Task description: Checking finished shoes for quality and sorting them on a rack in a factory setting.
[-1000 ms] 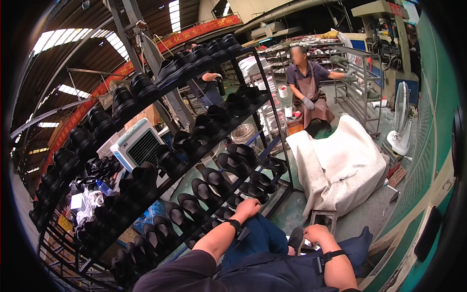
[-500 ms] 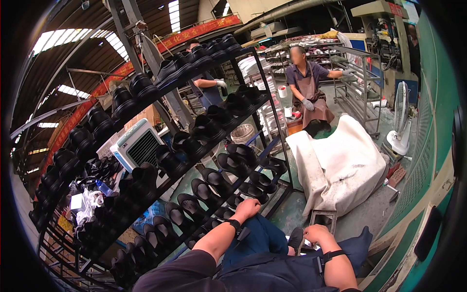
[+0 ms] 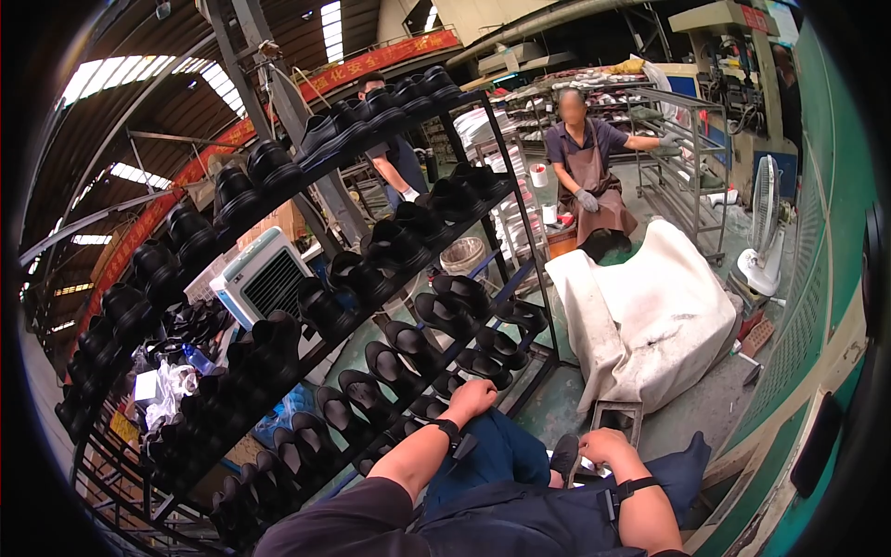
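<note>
One closed left hand [image 3: 474,396] tops creased trousers [image 3: 499,449]; one closed right hand [image 3: 605,446], near five o'clock, neighbours one rounded shoe [image 3: 564,456].

From my remote seat I see the leather shoes [image 3: 408,342] in black and the trousers [image 3: 501,450] in dark blue. The cloth cover [image 3: 650,316] looks to me off-white, with brownish-grey stains. The banner [image 3: 380,65] is red with yellow characters, the co-worker's apron [image 3: 592,174] is brown, the fan [image 3: 761,271] is white.
</note>
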A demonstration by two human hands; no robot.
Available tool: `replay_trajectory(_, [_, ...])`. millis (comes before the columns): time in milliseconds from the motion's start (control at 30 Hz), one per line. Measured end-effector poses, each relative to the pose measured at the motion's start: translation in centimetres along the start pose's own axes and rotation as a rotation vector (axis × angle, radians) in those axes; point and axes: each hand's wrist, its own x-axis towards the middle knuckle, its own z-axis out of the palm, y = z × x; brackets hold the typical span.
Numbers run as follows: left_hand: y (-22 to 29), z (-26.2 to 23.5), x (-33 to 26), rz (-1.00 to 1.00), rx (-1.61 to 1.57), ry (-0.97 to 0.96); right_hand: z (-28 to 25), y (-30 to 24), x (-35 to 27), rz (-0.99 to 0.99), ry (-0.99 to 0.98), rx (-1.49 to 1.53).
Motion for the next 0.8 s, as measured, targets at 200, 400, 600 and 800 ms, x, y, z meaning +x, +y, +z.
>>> replay_trajectory(200, [-0.02, -0.05, -0.06, 0.006, -0.003, 0.003, -0.02, -0.05, 0.0, 0.004, -0.01, 0.006])
replay_trajectory(400, [0.01, -0.08, -0.1, 0.0, -0.004, 0.004, 0.09, -0.07, -0.2, 0.0, 0.006, -0.001])
replay_trajectory(600, [0.0, -0.01, -0.02, 0.004, -0.006, 0.004, 0.02, -0.01, -0.15, 0.002, 0.011, 0.011])
replay_trajectory(800, [-0.06, 0.01, 0.02, 0.008, -0.003, 0.013, 0.2, 0.16, 0.11, -0.002, 0.008, 0.022])
